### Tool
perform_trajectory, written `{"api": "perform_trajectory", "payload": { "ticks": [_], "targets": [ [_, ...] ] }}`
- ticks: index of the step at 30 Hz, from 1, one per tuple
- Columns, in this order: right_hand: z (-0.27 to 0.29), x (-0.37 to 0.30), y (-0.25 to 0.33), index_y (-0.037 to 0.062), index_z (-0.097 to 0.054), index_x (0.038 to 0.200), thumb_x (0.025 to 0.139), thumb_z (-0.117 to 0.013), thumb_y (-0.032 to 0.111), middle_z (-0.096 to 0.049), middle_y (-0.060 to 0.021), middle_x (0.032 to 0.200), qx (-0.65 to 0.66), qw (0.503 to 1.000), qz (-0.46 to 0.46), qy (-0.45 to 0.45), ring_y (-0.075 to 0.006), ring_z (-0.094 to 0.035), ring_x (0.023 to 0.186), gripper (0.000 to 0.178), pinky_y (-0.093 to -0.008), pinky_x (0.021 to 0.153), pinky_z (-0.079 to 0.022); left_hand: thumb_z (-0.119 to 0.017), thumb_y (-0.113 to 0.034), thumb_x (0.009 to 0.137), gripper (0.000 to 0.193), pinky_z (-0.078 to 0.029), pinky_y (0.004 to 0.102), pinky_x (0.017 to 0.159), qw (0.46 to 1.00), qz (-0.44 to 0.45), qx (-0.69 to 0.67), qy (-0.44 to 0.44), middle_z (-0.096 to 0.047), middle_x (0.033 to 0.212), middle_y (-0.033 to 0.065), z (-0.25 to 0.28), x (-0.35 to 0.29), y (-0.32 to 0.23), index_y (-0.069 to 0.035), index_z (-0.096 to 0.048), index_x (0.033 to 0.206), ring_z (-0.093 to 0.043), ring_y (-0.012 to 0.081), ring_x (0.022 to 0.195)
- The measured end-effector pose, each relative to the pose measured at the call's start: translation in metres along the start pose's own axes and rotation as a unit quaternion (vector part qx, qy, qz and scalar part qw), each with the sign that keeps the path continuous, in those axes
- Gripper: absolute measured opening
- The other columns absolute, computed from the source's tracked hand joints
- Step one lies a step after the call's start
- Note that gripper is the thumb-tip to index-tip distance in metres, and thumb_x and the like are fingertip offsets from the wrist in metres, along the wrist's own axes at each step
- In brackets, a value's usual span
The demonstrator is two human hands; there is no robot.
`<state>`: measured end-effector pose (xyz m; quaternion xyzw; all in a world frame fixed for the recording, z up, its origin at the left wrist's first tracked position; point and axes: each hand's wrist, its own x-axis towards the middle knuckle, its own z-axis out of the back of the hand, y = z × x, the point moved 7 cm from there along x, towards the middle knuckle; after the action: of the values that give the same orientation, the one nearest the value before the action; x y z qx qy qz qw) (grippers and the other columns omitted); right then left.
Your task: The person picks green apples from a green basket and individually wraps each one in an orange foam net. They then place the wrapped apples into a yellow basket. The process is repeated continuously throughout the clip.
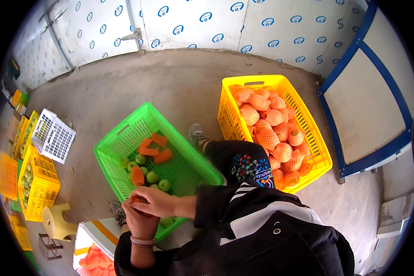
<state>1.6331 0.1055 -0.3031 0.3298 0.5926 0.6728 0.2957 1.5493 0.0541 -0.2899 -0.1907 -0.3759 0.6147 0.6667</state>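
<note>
My left hand (pixel 141 224) and my right hand (pixel 155 201) meet over the near left side of a green plastic crate (pixel 193 154). Both are closed around an orange foam net sleeve (pixel 141 200), mostly hidden by my fingers; whether fruit is inside cannot be seen. Below and beyond my hands, several green apples (pixel 152 177) lie loose in the crate. Flat orange foam net sleeves (pixel 162 156) rest farther in, and another stands among the apples. On the right, a yellow crate (pixel 313 133) is heaped with fruit in orange foam nets (pixel 267 137).
A white box (pixel 80 246) with orange foam nets (pixel 96 261) stands at lower left, near a yellow stool (pixel 59 222). Farther left are a white crate (pixel 55 135) and yellow crates (pixel 41 188) of green fruit. A blue-framed panel (pixel 368 101) stands at right. My leg lies between the crates.
</note>
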Motion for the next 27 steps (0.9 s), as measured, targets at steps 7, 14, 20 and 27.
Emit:
{"api": "perform_trajectory", "payload": {
  "ticks": [7,14,20,27],
  "targets": [
    [0.074,0.004,-0.011,0.0036,-0.065,0.103,0.094,-0.059,0.018,-0.066,-0.0072,0.102,0.042,0.998,-0.008,-0.053,-0.016,-0.06,0.101,0.018,-0.032,0.088,-0.047,-0.076,-0.002,0.07,0.085,-0.05,0.0359,0.081,0.997,-0.017,-0.068,0.039,-0.046,0.131,0.0168,0.008,-0.004,-0.018,-0.002,-0.026,0.137,-0.056,0.0306,0.111],
    [0.363,-0.108,0.037,0.0022,-0.065,0.098,0.09,-0.063,0.029,-0.066,-0.0059,0.091,-0.269,0.886,-0.117,-0.36,-0.0159,-0.062,0.087,0.028,-0.0312,0.077,-0.049,-0.069,0.002,0.071,0.071,-0.048,0.0376,0.085,0.995,-0.046,-0.044,0.074,-0.046,0.131,0.0155,0.027,-0.019,-0.039,-0.002,-0.038,0.134,-0.055,0.028,0.112],
    [0.472,-0.208,-0.02,0.0008,-0.067,0.089,0.081,-0.063,0.026,-0.066,-0.0197,0.078,-0.59,0.76,-0.258,-0.093,-0.0331,-0.066,0.075,0.027,-0.0424,0.069,-0.05,-0.072,-0.004,0.072,0.042,-0.051,0.0399,0.08,0.989,-0.118,-0.013,0.09,-0.061,0.102,0.018,0.03,-0.02,-0.052,0.0,-0.056,0.111,-0.061,0.0365,0.093],
    [0.425,-0.146,-0.024,0.0018,-0.068,0.093,0.082,-0.064,0.02,-0.064,-0.0201,0.112,-0.715,0.632,-0.271,-0.127,-0.0352,-0.059,0.108,0.021,-0.0462,0.09,-0.047,-0.073,-0.028,0.077,0.039,-0.048,0.0408,0.075,0.929,-0.065,0.186,0.314,-0.06,0.094,0.0105,-0.029,-0.041,-0.003,-0.007,-0.058,0.106,-0.06,0.0307,0.087]
  ]
}}
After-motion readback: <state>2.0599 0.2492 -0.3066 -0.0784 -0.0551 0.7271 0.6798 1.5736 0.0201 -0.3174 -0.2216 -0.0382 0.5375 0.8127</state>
